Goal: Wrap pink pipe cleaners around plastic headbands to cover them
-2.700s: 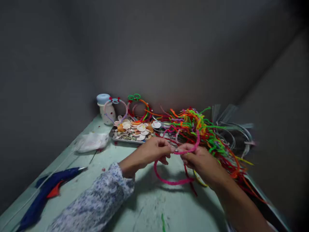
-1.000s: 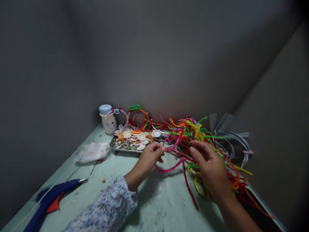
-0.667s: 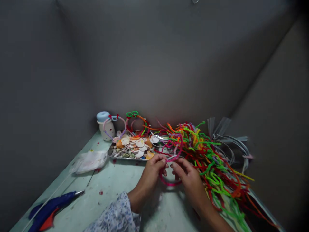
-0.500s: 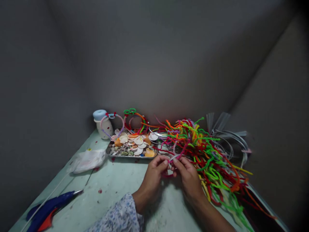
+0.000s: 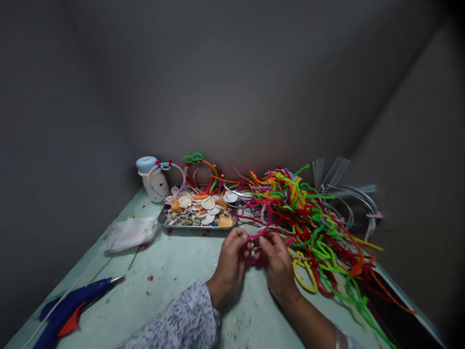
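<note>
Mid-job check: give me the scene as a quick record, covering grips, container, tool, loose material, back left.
Left-hand grip: closed on a thin, fuzzy pink strand
Right-hand grip: on the same strand
Container: rectangular grey metal tray holding pale, flat shells
Tool: blue-and-orange plastic glue gun, left
Loose material: tangled fuzzy multicoloured pile, right
Back left: rounded white, blue-lidded jar

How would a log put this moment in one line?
left hand: pinching pink fuzzy strand | right hand: pinching same strand | glue gun: on table

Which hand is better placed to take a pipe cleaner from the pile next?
Probably the right hand: the pile lies beside it, while the left hand is farther away. Both hands hold the pink strand.
</note>
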{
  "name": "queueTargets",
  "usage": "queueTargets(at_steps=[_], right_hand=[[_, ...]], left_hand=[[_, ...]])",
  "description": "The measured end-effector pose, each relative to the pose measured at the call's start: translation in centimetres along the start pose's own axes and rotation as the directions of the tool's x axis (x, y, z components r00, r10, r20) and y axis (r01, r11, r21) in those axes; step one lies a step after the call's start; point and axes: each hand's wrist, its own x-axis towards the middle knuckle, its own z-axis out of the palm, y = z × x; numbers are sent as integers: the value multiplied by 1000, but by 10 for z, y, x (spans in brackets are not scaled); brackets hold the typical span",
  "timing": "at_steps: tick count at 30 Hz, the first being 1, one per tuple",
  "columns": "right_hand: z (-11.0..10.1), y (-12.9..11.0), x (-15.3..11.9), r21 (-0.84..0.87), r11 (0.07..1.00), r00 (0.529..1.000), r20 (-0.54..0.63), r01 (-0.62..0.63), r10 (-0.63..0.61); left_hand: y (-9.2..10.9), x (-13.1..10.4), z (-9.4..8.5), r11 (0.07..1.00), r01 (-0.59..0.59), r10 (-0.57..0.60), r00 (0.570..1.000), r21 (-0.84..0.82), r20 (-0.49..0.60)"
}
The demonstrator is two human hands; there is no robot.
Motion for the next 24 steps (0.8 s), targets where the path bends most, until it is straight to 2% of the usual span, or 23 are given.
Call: queueTargets(at_steps=[5,9,13,15,20,24], right_hand=[[-2,0,-2,-120,988,995,12,100,-99],[-4,-1,0,-189,978,994,-41,92,-102],[-3,-2,-1,-270,958,990,-73,97,-120],[-2,-1,-2,-224,973,992,-87,65,-87],[3,3,-4,101,993,991,-110,-59,70],[6,1,-4,184,979,988,-112,-88,109]], left_hand=[[-4,-1,-6,992,-35,34,999,119,10],[-5,0,-11,951,-99,108,994,292,-14],[-6,-1,-12,935,-114,131,991,336,-27],[-7,-2,-12,948,-108,120,993,298,-20],[-10,-5,-10,983,-78,76,997,164,17],[-9,-7,-9,993,-71,70,997,91,11]])
